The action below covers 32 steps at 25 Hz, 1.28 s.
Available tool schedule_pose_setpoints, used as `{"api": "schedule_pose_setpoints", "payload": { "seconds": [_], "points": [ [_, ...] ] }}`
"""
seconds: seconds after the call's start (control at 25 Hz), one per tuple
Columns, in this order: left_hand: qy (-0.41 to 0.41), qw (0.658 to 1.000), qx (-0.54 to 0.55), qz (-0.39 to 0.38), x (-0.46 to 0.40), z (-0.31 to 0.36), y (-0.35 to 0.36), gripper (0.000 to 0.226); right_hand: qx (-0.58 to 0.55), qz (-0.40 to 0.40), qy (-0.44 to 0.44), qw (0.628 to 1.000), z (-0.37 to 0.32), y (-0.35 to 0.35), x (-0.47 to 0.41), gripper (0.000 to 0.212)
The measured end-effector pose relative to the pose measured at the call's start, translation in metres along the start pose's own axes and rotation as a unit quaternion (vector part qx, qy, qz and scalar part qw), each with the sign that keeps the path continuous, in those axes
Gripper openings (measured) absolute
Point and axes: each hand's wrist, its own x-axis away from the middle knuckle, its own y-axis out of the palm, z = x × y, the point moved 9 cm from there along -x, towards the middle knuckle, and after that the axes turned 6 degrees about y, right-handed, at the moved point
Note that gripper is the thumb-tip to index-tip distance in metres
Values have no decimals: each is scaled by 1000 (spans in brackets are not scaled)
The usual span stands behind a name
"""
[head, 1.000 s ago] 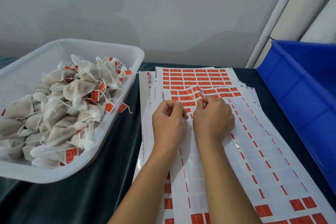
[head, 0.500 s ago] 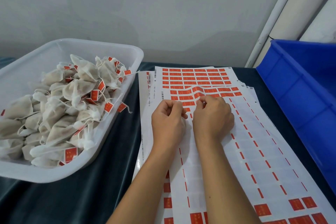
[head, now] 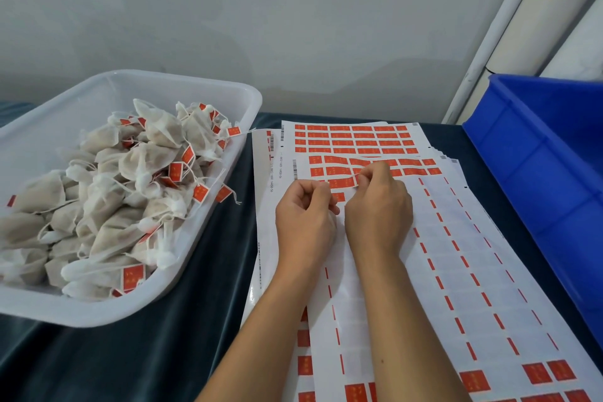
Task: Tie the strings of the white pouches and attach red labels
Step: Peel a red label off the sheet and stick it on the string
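Sheets of red labels (head: 355, 142) lie spread on the dark cloth, and many of their slots are peeled bare. My right hand (head: 378, 209) rests on the top sheet, its fingertips pinching a red label (head: 344, 182) where the row buckles upward. My left hand (head: 305, 219) sits beside it with its fingers curled. A pale bit of what looks like a white pouch (head: 332, 220) shows at its palm, and the rest is hidden. A heap of tied white pouches with red labels (head: 130, 192) fills the tray on the left.
The clear plastic tray (head: 225, 98) stands at the left on the dark tablecloth (head: 182, 320). A blue bin (head: 538, 153) borders the sheets on the right. A grey wall and white pipes (head: 499, 26) are behind.
Both hands stay almost in place. My right fingertips have worked slightly at the label row, which stays lifted and wavy.
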Motion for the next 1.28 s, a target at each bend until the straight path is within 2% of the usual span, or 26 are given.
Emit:
{"api": "schedule_pose_setpoints", "payload": {
  "seconds": [0.2, 0.36, 0.44, 0.64, 0.84, 0.96, 1.08, 1.28],
  "points": [
    [-5, 1000, 6, -3, 0, -1, 0, 14, -39, 28, 22, 999, 3, -8, 0, 23],
    [16, 1000, -10, -13, 2, 5, 2, 15, -171, 51, 102, 979, 22, -14, -3, 11],
    [33, 999, -14, -21, 3, 11, 4, 14, -233, 46, 119, 964, 25, -15, -7, 15],
    [54, 998, -16, -33, 7, 21, 6, 14, -390, -52, 184, 901, 23, -15, -24, 29],
    [63, 996, -22, -61, 13, 26, 15, 13, -421, -191, 139, 876, 17, -41, -17, 43],
    [81, 991, -34, -103, 20, 30, 26, 13, -475, -283, 145, 821, 28, -46, 10, 50],
    [95, 982, -45, -158, 28, 30, 39, 14, -527, -292, 178, 779, 41, -48, 20, 57],
    [99, 967, -70, -224, 39, 27, 52, 15, -520, -238, 185, 799, 54, -49, 18, 59]
  ]
}}
